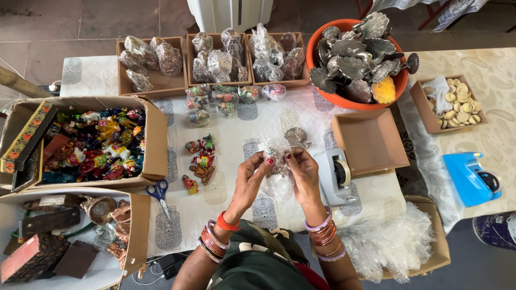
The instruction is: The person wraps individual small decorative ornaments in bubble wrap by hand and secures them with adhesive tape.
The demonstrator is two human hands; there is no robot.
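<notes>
My left hand (251, 174) and right hand (302, 169) both pinch a bubble-wrapped figurine (278, 161); I judge loose wrap could let it slip out.

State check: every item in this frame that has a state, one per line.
left hand: pinching the clear wrap
right hand: pinching the clear wrap
clear wrap: held up, a small figurine inside
scissors: closed, flat on the cloth
empty tray: nothing inside
orange bowl: heaped with metal pieces
grey tape dispenser: roll loaded
left carton: flaps open, full of painted figures
</notes>
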